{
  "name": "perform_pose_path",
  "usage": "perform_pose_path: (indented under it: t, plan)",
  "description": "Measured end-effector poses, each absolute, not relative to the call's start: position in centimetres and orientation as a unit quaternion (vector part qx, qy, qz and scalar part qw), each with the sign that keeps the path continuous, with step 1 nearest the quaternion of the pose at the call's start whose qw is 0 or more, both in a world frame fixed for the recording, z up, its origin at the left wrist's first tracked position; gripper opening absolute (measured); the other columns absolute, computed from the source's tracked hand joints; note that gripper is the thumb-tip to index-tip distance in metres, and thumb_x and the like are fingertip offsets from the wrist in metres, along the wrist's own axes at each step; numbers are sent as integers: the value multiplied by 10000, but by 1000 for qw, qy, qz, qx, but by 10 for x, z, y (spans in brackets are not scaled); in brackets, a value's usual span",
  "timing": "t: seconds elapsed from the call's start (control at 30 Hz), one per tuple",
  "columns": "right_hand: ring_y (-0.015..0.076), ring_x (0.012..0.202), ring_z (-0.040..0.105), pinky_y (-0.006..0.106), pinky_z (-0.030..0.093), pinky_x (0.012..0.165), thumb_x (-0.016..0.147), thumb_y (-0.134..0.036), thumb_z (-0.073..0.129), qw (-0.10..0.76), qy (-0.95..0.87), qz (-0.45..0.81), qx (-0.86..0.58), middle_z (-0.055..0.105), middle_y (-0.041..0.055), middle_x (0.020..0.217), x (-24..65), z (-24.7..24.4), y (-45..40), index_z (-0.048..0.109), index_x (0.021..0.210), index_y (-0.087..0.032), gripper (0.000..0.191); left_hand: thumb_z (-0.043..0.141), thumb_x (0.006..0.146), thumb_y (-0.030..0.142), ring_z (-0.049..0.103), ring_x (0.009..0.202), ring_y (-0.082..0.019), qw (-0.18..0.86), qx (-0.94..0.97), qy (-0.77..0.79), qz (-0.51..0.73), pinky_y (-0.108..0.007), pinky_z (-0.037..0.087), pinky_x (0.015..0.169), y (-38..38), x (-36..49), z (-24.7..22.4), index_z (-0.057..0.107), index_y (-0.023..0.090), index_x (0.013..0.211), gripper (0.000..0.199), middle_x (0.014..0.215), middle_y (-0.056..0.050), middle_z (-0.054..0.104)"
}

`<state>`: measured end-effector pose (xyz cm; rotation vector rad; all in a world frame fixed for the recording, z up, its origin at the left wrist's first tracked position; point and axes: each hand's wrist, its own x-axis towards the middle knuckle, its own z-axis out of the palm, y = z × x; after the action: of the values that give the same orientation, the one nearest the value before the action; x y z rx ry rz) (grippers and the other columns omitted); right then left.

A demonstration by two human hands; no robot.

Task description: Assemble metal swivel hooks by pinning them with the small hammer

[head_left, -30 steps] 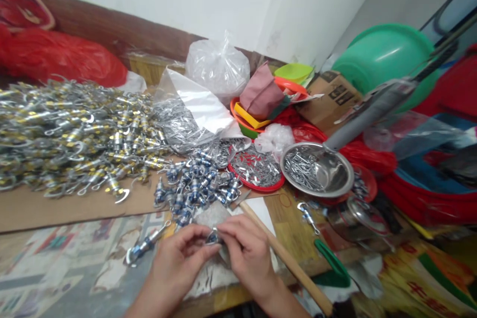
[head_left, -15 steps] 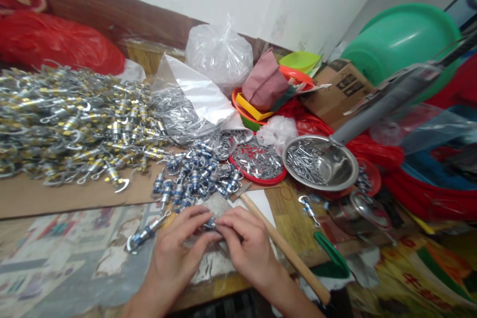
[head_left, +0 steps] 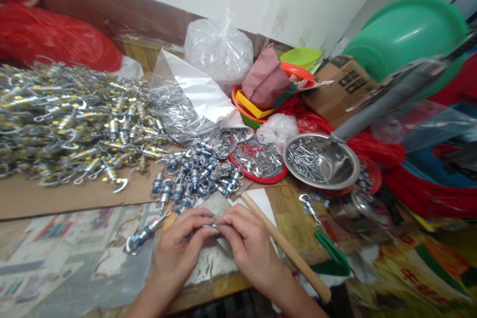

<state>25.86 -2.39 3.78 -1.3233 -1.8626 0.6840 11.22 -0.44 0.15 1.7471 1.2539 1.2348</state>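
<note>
A: Where are the two hands, and how are they set?
B: At lower centre. The left hand [head_left: 182, 238] and the right hand [head_left: 249, 241] meet with fingertips nearly touching, each pinching between thumb and fingers the same small metal piece [head_left: 211, 226]. Most of that piece is hidden by the fingers, so its full shape cannot be told.

A: What lies directly about them?
B: A grey block [head_left: 217, 202] shows just beyond the fingertips. To the right of the right hand, a hammer [head_left: 288, 246] lies aslant, its wooden handle running toward the lower right. A single blue-banded fitting [head_left: 147, 232], hooked at one end and looped at the other, rests left of the left hand.

A: And the heaps?
B: Blue-banded fittings form a pile [head_left: 194, 176] at centre, just beyond the hands. A larger heap of yellow-banded fittings [head_left: 78, 124] fills the left of the frame, partly on a cardboard sheet [head_left: 74, 202].

A: Which containers are visible?
B: Right of centre, a red tray [head_left: 261, 179] holds small flat metal parts; beside it, a steel bowl [head_left: 346, 166] holds slender metal pieces. A green basin [head_left: 406, 35] stands at upper right, and a tied clear bag [head_left: 219, 54] at upper centre.
</note>
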Motion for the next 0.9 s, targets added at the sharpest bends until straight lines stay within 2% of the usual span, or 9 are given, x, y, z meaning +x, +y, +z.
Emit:
perform_pose_path:
  t: [0.13, 0.23, 0.33, 0.43, 0.63, 0.77, 0.9]
  plan:
    - [147, 805, 565, 251, 472, 709, 810, -140, 500, 401, -730, 252, -492, 584, 44, 832, 262, 37, -27, 590, 889, -171, 123, 574, 733, 205, 613, 802, -176, 334, 658, 475, 480, -305, 470, 771, -9, 115, 6, 692, 233, 716, 123, 799, -29, 674]
    - [158, 835, 585, 262, 500, 724, 767, -124, 570, 440, -764, 179, -436, 612, 63, 883, 268, 36, -31, 567, 974, -178, 215, 573, 741, 228, 608, 782, -169, 418, 597, 483, 486, -276, 474, 746, -14, 115, 16, 643, 208, 644, 122, 776, -24, 653]
    - [149, 814, 609, 255, 517, 685, 799, -59, 488, 431, -824, 78, -361, 649, 67, 887, 274, 39, -33, 597, 974, -206, 253, 585, 730, 253, 609, 762, -162, 465, 559, 485, 487, -246, 488, 713, -17, 113, 25, 622, 202, 643, 108, 763, -17, 648]
    - [166, 826, 622, 277, 528, 686, 798, -59, 481, 423, -841, 33, -335, 666, 93, 903, 277, 42, -33, 623, 973, -185, 258, 593, 727, 272, 614, 779, -166, 452, 589, 491, 456, -244, 487, 724, -18, 107, 32, 633, 208, 672, 93, 788, -21, 665]
    - [153, 787, 644, 237, 544, 676, 768, -78, 562, 476, -788, 94, -380, 671, 86, 902, 275, 38, -37, 653, 987, -199, 266, 579, 744, 228, 633, 809, -163, 341, 718, 445, 412, -234, 473, 762, -19, 96, 43, 662, 237, 727, 85, 834, -18, 701]
    - [156, 748, 642, 237, 543, 669, 745, -87, 602, 495, -764, 137, -391, 672, 95, 852, 270, 39, -42, 675, 936, -163, 218, 580, 739, 192, 645, 787, -153, 293, 758, 413, 411, -204, 470, 760, -19, 94, 48, 661, 235, 756, 93, 816, -13, 712]
    - [147, 663, 625, 235, 526, 598, 718, -117, 630, 510, -713, 216, -430, 667, 69, 740, 264, 46, -47, 695, 831, -163, 138, 572, 740, 212, 651, 778, -169, 328, 767, 392, 388, -210, 483, 729, -15, 91, 55, 683, 244, 735, 115, 808, -14, 718]
